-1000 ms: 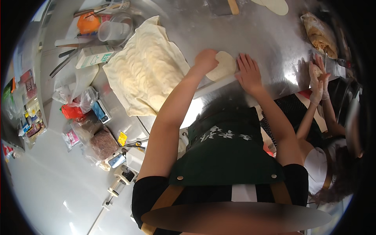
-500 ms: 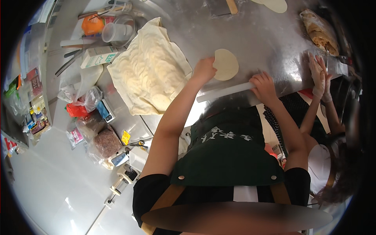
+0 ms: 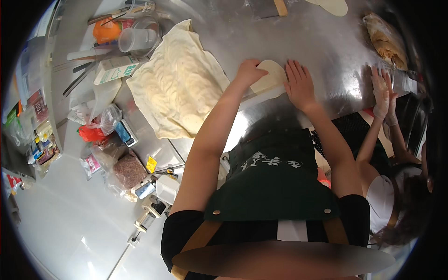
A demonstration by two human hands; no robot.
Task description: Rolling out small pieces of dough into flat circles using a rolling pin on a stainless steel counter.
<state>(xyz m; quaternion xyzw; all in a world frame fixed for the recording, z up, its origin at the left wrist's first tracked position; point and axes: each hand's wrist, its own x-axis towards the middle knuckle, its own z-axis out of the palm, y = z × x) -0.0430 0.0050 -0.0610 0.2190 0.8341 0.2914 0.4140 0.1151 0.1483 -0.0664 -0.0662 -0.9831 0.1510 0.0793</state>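
A thin round dough wrapper (image 3: 271,73) lies on the steel table in front of me. At its left edge my left hand (image 3: 248,73) is closed, with the thumb over the dough. The pale rolling pin (image 3: 274,94) crosses the wrapper's near edge, mostly hidden between my hands. My right hand (image 3: 301,86) lies flat at the pin's right end, fingers stretched out, and covers that end. Left of my left arm, a large wrinkled sheet of cream-coloured dough or cloth (image 3: 177,84) is spread over lumpy shapes.
More wrappers (image 3: 335,6) and a wooden-handled scraper (image 3: 280,7) lie at the far side. A plastic bag of brownish food (image 3: 385,39) sits far right, beyond a co-worker's gloved hands (image 3: 382,95). Clear tubs (image 3: 136,39), a carton (image 3: 114,69) and a scale (image 3: 126,133) stand left.
My right hand has gone from gripping the rolling pin's end to lying flat with fingers extended. The pin has moved away from me to the wrapper's near edge.
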